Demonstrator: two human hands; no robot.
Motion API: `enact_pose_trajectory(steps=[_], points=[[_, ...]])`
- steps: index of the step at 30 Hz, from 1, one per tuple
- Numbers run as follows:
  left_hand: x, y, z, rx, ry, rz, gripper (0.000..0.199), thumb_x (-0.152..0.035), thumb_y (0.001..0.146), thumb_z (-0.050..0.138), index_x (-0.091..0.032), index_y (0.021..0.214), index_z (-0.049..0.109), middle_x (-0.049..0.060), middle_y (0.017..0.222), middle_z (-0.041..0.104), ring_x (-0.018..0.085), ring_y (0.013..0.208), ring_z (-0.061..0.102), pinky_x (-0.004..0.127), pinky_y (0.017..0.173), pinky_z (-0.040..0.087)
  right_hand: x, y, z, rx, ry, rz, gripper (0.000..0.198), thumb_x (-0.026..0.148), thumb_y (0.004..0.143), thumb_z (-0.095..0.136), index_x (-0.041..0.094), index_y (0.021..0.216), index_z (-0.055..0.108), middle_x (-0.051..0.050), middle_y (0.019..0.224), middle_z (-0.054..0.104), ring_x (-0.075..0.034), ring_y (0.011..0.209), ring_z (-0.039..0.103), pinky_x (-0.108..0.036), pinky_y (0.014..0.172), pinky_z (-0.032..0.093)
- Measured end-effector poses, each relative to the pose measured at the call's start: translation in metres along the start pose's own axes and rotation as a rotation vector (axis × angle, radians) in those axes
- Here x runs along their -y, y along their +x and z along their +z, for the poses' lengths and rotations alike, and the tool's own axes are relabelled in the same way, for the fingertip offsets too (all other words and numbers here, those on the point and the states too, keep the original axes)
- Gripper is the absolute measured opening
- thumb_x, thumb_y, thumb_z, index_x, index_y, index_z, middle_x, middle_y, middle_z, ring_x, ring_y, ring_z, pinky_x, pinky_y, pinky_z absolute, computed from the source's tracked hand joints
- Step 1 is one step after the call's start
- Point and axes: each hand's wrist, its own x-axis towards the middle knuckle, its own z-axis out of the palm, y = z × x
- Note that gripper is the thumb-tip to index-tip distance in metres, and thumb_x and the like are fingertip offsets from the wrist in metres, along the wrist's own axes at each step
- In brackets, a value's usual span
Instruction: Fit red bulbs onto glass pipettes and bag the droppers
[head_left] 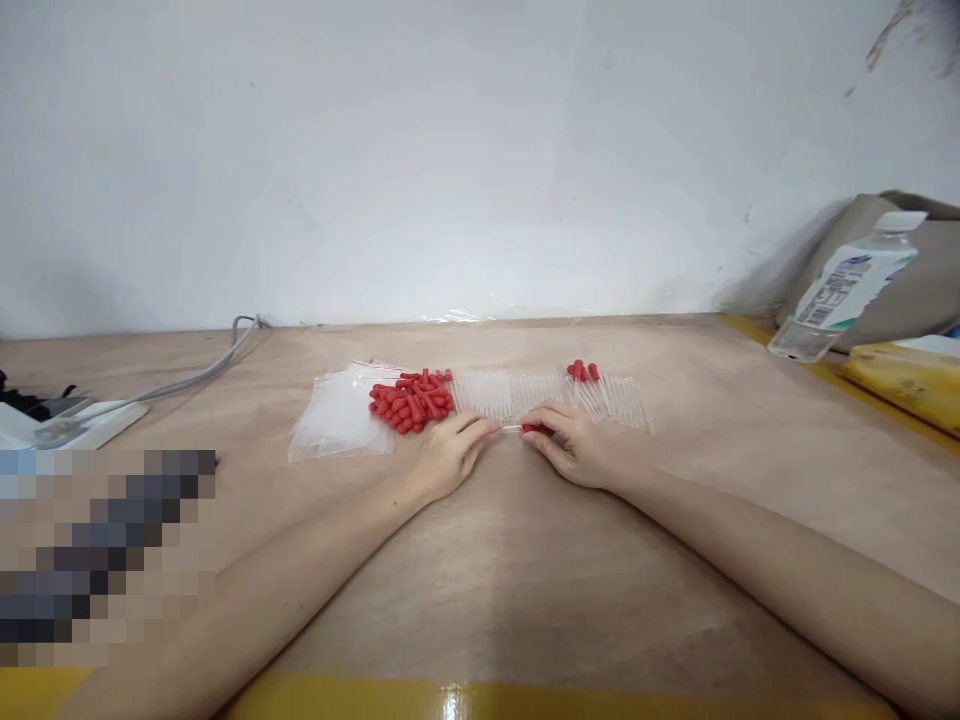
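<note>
Between thumb and fingers, my left hand (451, 452) pinches a thin clear dropper tube (511, 428). My right hand (576, 448) is closed on a red rubber dropper bulb (534, 429), which meets the tube's right end; how far the tube sits inside it I cannot tell. Just behind my left hand is a heap of red rubber bulbs (409, 402). A row of clear tubes (484, 394) lies side by side behind both hands. Farther right, several red bulbs (582, 370) lie at the far ends of more clear tubes (619, 398).
Clear plastic zip bags (341, 415) lie left of the heap. A grey cable (202, 375) runs to the wall at far left. At right stand a water bottle (844, 290) and a grey bag (922, 270), near a yellow packet (907, 385). Yellow tape (360, 697) edges the brown table.
</note>
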Motion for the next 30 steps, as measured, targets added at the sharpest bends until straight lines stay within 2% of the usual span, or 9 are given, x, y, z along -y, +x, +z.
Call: enact_pose_trajectory(steps=[6, 14, 21, 30], points=[[0.000, 0.001, -0.001, 0.012, -0.009, 0.069, 0.024, -0.013, 0.088, 0.039, -0.016, 0.102, 0.059, 0.007, 0.092, 0.063, 0.014, 0.080, 0.059, 0.025, 0.067, 0.049, -0.008, -0.002, 0.002, -0.002, 0.008, 0.003, 0.012, 0.025, 0.083, 0.052, 0.018, 0.089, 0.060, -0.005, 0.081, 0.058, -0.013, 0.071, 0.054, -0.027, 0.064, 0.046], [0.000, 0.001, -0.004, 0.023, -0.019, 0.097, 0.030, -0.008, 0.085, 0.039, -0.015, 0.105, 0.060, 0.008, 0.093, 0.064, 0.014, 0.080, 0.060, 0.026, 0.068, 0.051, -0.007, -0.004, 0.002, -0.027, -0.035, -0.030, 0.016, 0.024, 0.086, 0.047, 0.019, 0.090, 0.062, -0.004, 0.081, 0.060, -0.013, 0.072, 0.056, -0.027, 0.065, 0.047], [-0.001, 0.003, -0.007, 0.067, 0.053, 0.124, 0.037, -0.002, 0.081, 0.037, -0.015, 0.106, 0.060, 0.006, 0.080, 0.063, 0.013, 0.070, 0.059, 0.023, 0.062, 0.049, 0.000, -0.004, -0.002, -0.030, -0.143, -0.101, 0.018, 0.023, 0.087, 0.046, 0.017, 0.090, 0.062, -0.005, 0.078, 0.060, -0.012, 0.067, 0.056, -0.025, 0.060, 0.047], [-0.002, 0.004, -0.009, 0.067, 0.170, 0.209, 0.034, -0.002, 0.082, 0.036, -0.013, 0.102, 0.060, 0.007, 0.083, 0.064, 0.015, 0.071, 0.058, 0.025, 0.062, 0.048, -0.001, -0.005, -0.001, -0.007, -0.168, -0.154, 0.022, 0.023, 0.088, 0.042, 0.017, 0.094, 0.062, -0.005, 0.073, 0.058, -0.013, 0.063, 0.053, -0.025, 0.057, 0.044]])
